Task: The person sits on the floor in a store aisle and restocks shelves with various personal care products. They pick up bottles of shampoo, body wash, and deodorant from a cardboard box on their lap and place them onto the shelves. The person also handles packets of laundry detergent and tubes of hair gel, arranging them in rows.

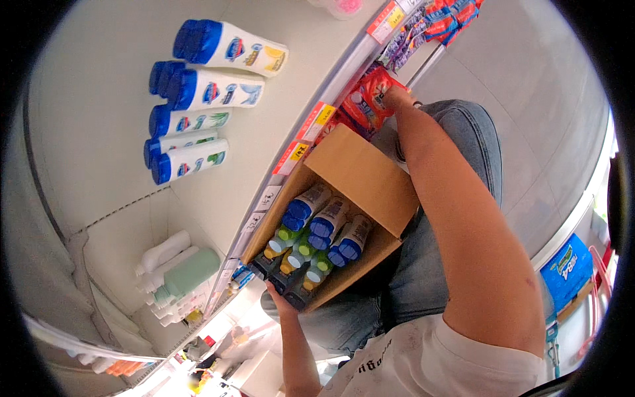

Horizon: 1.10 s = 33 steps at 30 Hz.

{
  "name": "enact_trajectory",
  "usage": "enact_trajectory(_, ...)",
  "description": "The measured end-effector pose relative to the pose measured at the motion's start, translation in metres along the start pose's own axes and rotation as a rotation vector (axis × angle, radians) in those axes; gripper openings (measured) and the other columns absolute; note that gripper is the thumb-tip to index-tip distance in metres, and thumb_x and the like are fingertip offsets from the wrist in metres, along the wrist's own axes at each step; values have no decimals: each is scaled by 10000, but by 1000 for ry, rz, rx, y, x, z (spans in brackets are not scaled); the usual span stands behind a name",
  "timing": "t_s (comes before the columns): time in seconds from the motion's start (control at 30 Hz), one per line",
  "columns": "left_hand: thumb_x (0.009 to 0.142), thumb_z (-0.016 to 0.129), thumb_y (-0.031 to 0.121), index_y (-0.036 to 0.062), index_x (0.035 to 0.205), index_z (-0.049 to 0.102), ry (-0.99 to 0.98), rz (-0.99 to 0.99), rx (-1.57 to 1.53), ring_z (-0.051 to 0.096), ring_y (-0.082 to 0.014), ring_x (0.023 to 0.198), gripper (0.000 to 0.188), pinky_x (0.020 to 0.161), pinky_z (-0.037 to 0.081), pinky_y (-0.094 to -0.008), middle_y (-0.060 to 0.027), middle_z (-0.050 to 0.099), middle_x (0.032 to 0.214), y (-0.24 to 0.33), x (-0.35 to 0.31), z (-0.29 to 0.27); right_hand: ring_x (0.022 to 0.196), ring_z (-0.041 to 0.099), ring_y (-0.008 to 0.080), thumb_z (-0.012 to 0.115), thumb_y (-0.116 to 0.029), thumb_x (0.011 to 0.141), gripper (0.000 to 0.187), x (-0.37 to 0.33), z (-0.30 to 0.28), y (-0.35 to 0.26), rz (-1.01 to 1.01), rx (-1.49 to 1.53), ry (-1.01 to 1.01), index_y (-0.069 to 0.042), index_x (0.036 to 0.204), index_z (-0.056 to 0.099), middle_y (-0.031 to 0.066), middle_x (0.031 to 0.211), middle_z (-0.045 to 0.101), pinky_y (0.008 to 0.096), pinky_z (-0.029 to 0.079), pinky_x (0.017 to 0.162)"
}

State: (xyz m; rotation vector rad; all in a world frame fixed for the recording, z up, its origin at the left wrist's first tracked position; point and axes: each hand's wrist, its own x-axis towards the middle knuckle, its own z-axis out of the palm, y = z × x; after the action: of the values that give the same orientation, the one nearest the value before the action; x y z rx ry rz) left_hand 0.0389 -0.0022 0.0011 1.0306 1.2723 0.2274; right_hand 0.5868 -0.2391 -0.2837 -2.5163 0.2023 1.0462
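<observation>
An open cardboard box [360,175] rests tilted against my legs. Inside stand rows of bottles: white ones with blue caps [324,225], several with green and yellow tops [301,251], and dark ones [289,284] along the near side. My left hand [283,303] is closed on the box's lower corner, beside the dark bottles; its fingers are partly hidden beneath. Beyond the box's raised flap, my right hand [395,99] is closed on a shiny red bag [368,99] at the shelf front, its fingertips hidden against the bag.
To the left, a white shelf [278,112] carries white bottles with blue caps [221,89]. Deeper along it lie pale green and white bottles [188,271]. Price tags [316,122] line its front edge. More bags [450,20] hang at the top; a blue package [567,270] is at right.
</observation>
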Motion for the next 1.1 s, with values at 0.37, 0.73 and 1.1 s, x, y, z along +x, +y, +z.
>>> enact_trajectory(0.37, 925, 540, 555, 55, 1383, 456, -122, 91, -191, 559, -324, 1177, 683, 1013, 460, -461, -134, 555, 1330, -7, 12, -12, 1065, 662, 335, 615, -228, 802, 322, -75, -43, -27, -319, -243, 177, -14, 1022, 713, 203, 1149, 673, 430, 536, 898)
enact_trajectory(0.73, 918, 649, 378, 74, 1369, 410, -192, 270, -192, 577, -247, 1095, 594, 926, 496, -404, -107, 551, 1245, -10, 52, -24, 970, 659, 416, 582, -264, 792, 319, -206, -187, -9, -572, -592, 533, 5, 920, 696, 262, 998, 678, 503, 531, 843)
enact_trajectory(1.1, 913, 665, 313, 6, 1299, 438, -148, 311, -218, 553, -187, 1051, 543, 928, 451, -328, -101, 561, 1184, -10, 51, -22, 833, 628, 442, 586, -194, 817, 234, -498, -227, -74, -837, -445, 800, 37, 857, 584, 269, 843, 645, 523, 485, 739)
